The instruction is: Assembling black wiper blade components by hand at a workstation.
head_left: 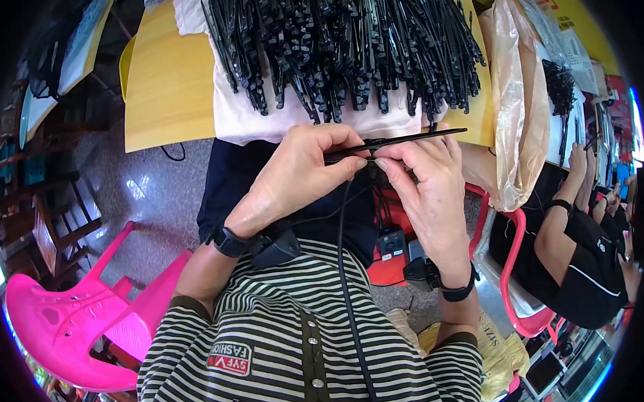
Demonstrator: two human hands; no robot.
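Left hand (298,165) and right hand (434,191) pinch a slim black strip (413,138), grip closed; similar strips (341,46) cover the counter (170,89).

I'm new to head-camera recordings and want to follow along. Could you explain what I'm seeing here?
No robot here: these are a person's bare left hand and right hand. A fisheye camera on the person's head looks down, so edges bend and the person's striped shirt fills the bottom. At the top, a big pile of thin black strips lies on a pale pink cloth over a wooden table. The fingertips of both hands pinch thin black pieces in front of the pile; how they join is too small to tell.
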